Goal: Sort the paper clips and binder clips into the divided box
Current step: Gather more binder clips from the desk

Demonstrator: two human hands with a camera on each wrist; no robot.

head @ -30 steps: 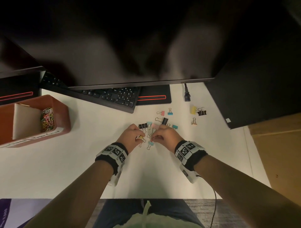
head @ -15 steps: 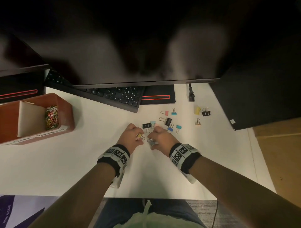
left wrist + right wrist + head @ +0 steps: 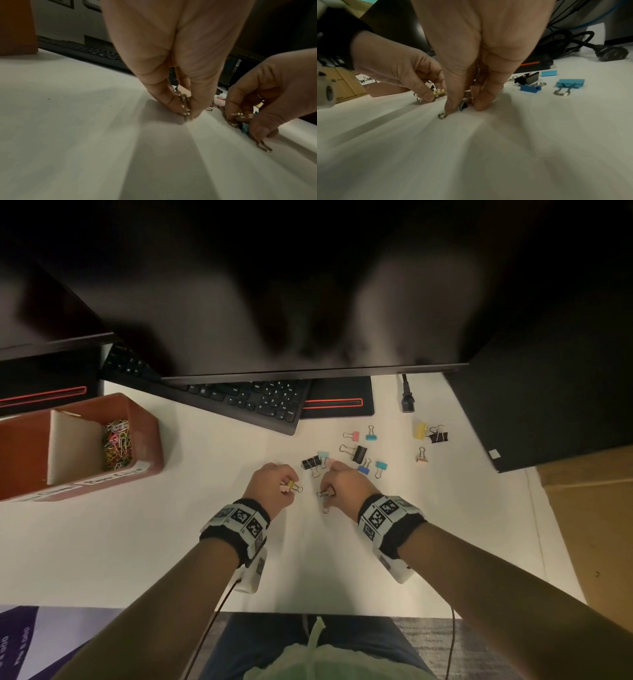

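Observation:
My left hand (image 3: 274, 484) pinches small binder clips, one yellow (image 3: 292, 485), against the white table (image 3: 137, 542); the wire handles show between thumb and finger (image 3: 186, 108). My right hand (image 3: 342, 484) pinches other binder clips (image 3: 325, 494), one blue (image 3: 463, 106), just to the right. Beyond the hands lie several loose binder clips: black (image 3: 311, 463), black (image 3: 359, 453), blue (image 3: 363, 469), teal (image 3: 381, 466), pink (image 3: 355, 435), yellow (image 3: 420, 430). The brown divided box (image 3: 144, 440) stands far left with coloured paper clips (image 3: 116, 444) in its right compartment.
A black keyboard (image 3: 239, 402) and a monitor edge (image 3: 308, 371) lie behind the clips. A power plug (image 3: 407, 402) rests at back right beside a black case (image 3: 548, 405). A cardboard box (image 3: 596, 525) is off the table's right edge.
Both hands have drawn back toward me from the clip cluster, each keeping clips pinched. The view has shifted slightly left to right.

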